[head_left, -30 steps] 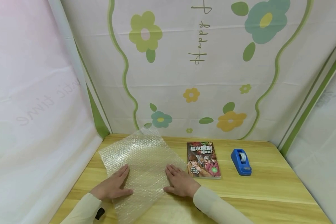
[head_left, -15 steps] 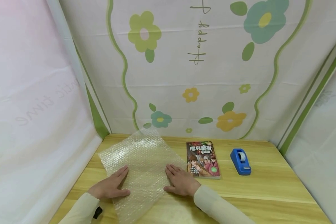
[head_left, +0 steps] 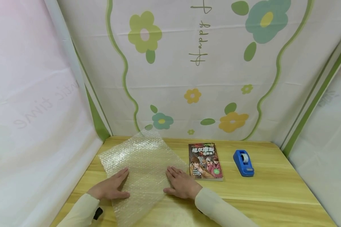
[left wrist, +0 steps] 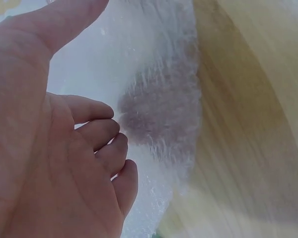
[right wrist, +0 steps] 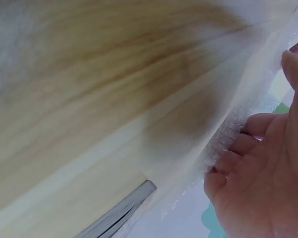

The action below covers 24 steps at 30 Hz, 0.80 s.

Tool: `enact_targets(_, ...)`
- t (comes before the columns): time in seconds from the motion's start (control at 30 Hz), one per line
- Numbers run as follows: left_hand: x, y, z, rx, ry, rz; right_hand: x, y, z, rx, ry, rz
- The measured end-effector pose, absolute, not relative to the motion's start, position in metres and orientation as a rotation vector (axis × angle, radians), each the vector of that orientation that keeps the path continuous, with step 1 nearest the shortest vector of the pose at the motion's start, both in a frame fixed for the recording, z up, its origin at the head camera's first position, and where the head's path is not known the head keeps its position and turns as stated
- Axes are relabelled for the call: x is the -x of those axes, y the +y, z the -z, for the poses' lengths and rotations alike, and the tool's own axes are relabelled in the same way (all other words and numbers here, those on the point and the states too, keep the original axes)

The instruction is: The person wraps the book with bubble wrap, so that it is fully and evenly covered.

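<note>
A clear sheet of bubble wrap (head_left: pixel 146 164) lies turned at an angle on the wooden table, its far corner reaching the back edge. My left hand (head_left: pixel 109 187) rests across its left edge, thumb spread from the fingers. Over the right edge lies my right hand (head_left: pixel 183 184), palm down with fingers extended. In the left wrist view, the left palm (left wrist: pixel 64 158) faces the wrap with nothing gripped. The right wrist view shows the right hand (right wrist: pixel 265 173) at the wrap's edge, fingers slightly bent. Just beyond the right fingertips sits an illustrated paperback book (head_left: pixel 206 162).
A blue tape dispenser (head_left: pixel 243 163) with a roll in it stands right of the book. Behind the table (head_left: pixel 261 192) hangs a white floral curtain (head_left: pixel 170 72), with more fabric at both sides. A dark band (head_left: pixel 98 213) shows at the left sleeve.
My left hand has slid slightly left on the bubble wrap. The head view has shifted a little; the right hand, book and tape dispenser otherwise keep their places.
</note>
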<state>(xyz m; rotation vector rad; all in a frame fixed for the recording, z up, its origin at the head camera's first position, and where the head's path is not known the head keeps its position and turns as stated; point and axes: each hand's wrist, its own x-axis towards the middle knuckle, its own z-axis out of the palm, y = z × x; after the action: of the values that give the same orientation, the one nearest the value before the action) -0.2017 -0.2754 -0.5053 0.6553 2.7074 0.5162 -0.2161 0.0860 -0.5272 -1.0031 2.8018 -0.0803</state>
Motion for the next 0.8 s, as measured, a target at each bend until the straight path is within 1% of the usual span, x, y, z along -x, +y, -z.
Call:
enact_targets(0.23, 0.2, -0.274, 0.498, -0.664, 2.706, -0.526, 0.214, 0.086, 0.524, 1.025, 2.82, 0.091)
enact_targets(0.43, 0.202, -0.269, 0.491, -0.7, 2.709, -0.534, 0.215, 0.093, 0.512, 1.013, 2.825, 0.192)
enact_targets(0.63, 0.209, -0.256, 0.484, -0.833, 2.716, -0.556, 0.217, 0.109, 0.5, 0.958, 2.849, 0.326)
enact_targets(0.8, 0.219, -0.239, 0.474, -0.874, 2.658, -0.635, 0.219, 0.129, 0.492, 0.902, 2.886, 0.433)
